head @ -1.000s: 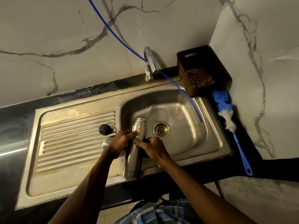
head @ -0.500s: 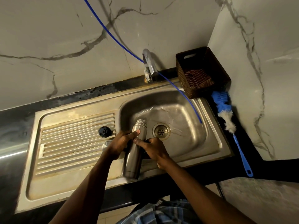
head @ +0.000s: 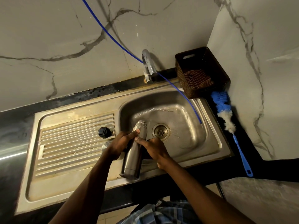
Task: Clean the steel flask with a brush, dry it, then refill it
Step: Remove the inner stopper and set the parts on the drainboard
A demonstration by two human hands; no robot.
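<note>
While no writing is legible, left hand (head: 120,143) and right hand (head: 155,149) each grip the steel flask (head: 134,152).

Brown basket (head: 215,73) with striped cloth (head: 198,78) beside tap (head: 149,67); blue tube (head: 178,91) hangs into sink (head: 215,143).

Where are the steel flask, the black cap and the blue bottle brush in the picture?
steel flask (head: 131,160): head view, on the lower body below the hands.
black cap (head: 104,132): head view, on its top, on the ribbed drainboard.
blue bottle brush (head: 226,118): head view, on the white bristles, right of the sink.
</note>
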